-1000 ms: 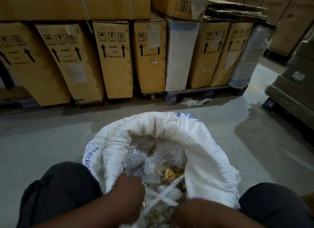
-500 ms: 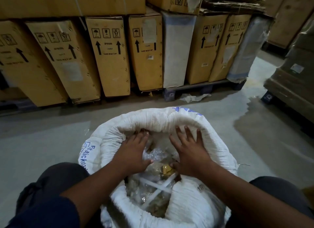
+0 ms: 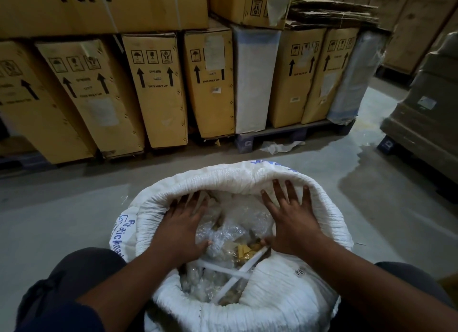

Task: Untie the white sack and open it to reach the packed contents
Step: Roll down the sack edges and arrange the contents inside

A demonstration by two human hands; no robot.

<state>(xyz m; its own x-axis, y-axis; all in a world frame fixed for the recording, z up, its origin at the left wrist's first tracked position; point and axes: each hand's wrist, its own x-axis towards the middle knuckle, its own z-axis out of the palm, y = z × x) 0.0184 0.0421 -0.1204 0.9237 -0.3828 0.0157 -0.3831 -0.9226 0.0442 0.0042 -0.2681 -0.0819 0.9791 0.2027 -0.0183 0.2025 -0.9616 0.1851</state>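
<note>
The white woven sack (image 3: 247, 180) stands between my knees with its mouth rolled down into a thick rim. Inside lie clear plastic packets (image 3: 238, 222) holding small yellowish parts, and crossed white straps (image 3: 223, 269) rest on them near the front. My left hand (image 3: 183, 222) lies flat, fingers spread, on the packets against the left inner rim. My right hand (image 3: 290, 220) is spread flat against the far right inner rim, thumb touching the packets. Neither hand grips anything.
A row of tall cardboard boxes (image 3: 158, 89) with arrow marks stands on pallets beyond the sack. A wrapped pallet load (image 3: 426, 113) is at the right. A crumpled white scrap (image 3: 280, 146) lies on the grey concrete floor (image 3: 62, 208).
Both hands moved from the straps at the near edge forward into the sack, then spread outward to the left and right inner rim. The mouth looks wider.
</note>
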